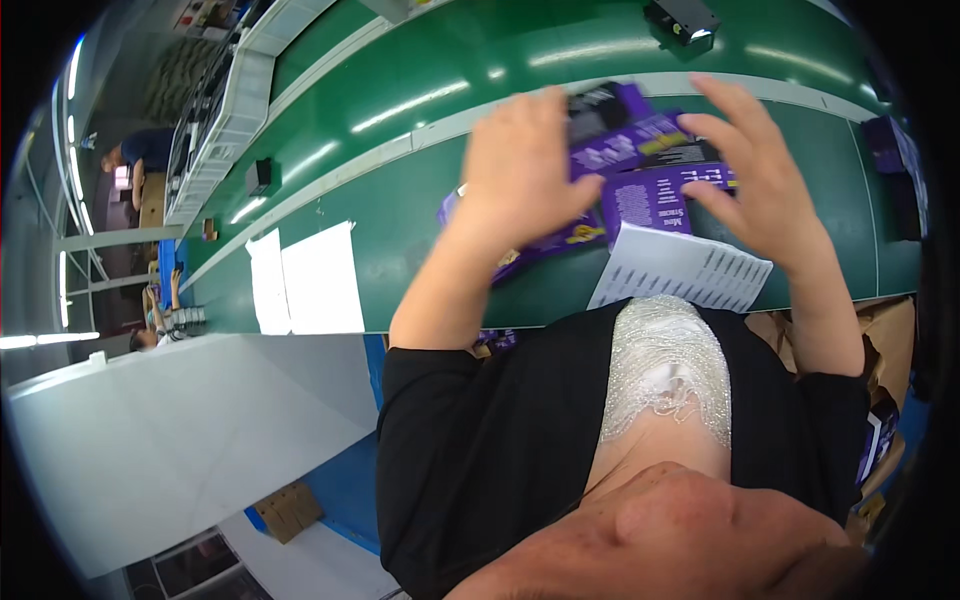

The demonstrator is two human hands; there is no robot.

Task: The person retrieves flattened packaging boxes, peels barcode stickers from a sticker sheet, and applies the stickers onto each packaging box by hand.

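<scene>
Several purple-and-black printed cardboard boxes [648,200] lie together on the green bench in front of me; one of them, a purple box [620,145], is tilted across the others. Smeared by motion, my left hand [522,165] is over the left side of this group, its thumb apart from the fingers and reaching over a box. My right hand [755,170] is open with fingers spread, its fingertips at the right edges of the boxes. A white sheet with rows of small labels [685,270] lies against the near boxes, close to my body.
White papers [320,280] lie to the left on the bench [400,215]. Beyond a pale rail is a green belt with a small black box [258,177] and a black device [684,20]. Purple packages [893,160] are stacked at right. Other people [150,165] work far left.
</scene>
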